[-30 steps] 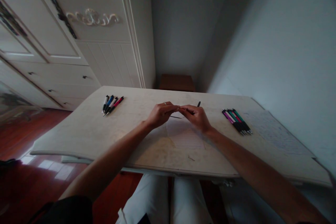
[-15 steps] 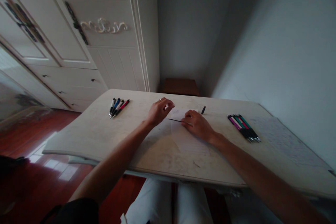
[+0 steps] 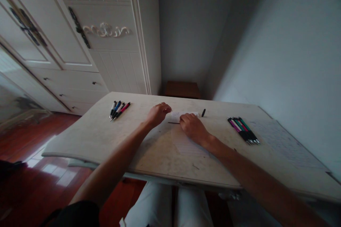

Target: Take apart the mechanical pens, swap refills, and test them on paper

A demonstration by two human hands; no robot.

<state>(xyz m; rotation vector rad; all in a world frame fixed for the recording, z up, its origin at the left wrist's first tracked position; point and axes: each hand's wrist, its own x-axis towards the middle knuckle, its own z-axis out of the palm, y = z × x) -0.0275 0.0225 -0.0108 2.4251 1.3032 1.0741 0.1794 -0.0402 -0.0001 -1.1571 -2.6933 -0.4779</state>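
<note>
On the tabletop [image 3: 106, 138], left hand [image 3: 159, 113] and right hand [image 3: 195, 127] curl, grips unclear, at twelve-o'clock paper [image 3: 188, 144], likely flimsy, best edge-held.

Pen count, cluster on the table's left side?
4, side by side from left to right: white pen, blue pen, second white pen, red pen. They overlap at the tips; another underneath can't be ruled out.

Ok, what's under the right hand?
Lined paper extends from beneath the right hand, and a thin dark rod runs up to it. Whatever the hand itself covers cannot be seen.
</note>
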